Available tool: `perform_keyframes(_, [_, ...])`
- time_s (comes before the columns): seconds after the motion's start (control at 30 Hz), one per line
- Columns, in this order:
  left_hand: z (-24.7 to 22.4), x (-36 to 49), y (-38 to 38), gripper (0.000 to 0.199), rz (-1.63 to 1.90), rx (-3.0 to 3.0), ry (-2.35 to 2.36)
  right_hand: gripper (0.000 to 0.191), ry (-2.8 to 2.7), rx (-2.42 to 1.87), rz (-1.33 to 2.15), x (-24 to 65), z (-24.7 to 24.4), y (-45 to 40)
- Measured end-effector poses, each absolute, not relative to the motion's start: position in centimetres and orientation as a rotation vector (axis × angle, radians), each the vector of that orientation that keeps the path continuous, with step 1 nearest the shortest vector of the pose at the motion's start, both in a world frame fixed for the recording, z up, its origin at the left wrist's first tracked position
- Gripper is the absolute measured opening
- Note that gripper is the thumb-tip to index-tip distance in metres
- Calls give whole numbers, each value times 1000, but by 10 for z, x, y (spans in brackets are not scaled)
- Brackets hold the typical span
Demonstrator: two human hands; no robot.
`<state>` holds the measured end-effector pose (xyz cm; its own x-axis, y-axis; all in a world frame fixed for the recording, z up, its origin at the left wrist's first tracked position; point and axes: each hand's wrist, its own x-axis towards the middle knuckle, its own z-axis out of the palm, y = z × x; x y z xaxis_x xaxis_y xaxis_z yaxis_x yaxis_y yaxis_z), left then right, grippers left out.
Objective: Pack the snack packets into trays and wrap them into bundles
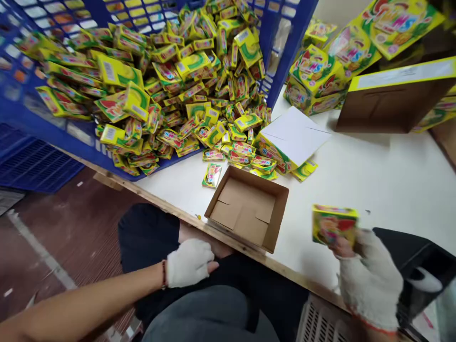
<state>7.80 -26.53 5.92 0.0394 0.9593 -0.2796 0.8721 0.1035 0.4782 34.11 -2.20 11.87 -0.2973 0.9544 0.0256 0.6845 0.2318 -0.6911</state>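
Yellow-green packet point(335, 225) — upright, lower edge in the gloved right hand point(370, 280)

- Bright, even light falls across the white worktop point(359, 199); no lamp shows.
- A soft shadow lies beneath the tilted carton point(388, 107).
- Small glints mark the glossy packets point(178, 95) in the crate.
- The blue crate point(42, 118) bows and blurs toward the upper left corner, warped by the wide lens.
- The right hand point(370, 280) and its packet point(335, 224) look slightly soft.
- The floor point(71, 237) looks dimmer than the worktop.
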Motion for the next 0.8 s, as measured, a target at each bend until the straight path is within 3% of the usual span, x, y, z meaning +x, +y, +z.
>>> perform_keyframes(0.13, [81,28,-251,34,901,1678,2131,22,-2586,-1037,1095,263,146,-15])
perform_keyframes(0.2, [74,14,-233,64,1031,1587,2120,19,-2804,-952,1197,223,136,-14])
perform_keyframes(0.27, [60,12,-218,83,995,1622,2014,24,-3000,-959,1207,191,118,-17])
perform_keyframes(0.47, [37,37,-223,77,917,1638,1926,25,-3461,-859,980,164,86,-39])
perform_keyframes(0.6, [52,19,-222,50,919,1582,1795,22,-3517,-716,862,171,87,-46])
perform_keyframes(0.7, [65,-7,-188,39,835,1563,2063,25,-3530,-657,859,171,85,-45])
perform_keyframes(0.8, [67,-28,-142,59,521,1491,2457,29,-3494,-681,931,171,85,-43])
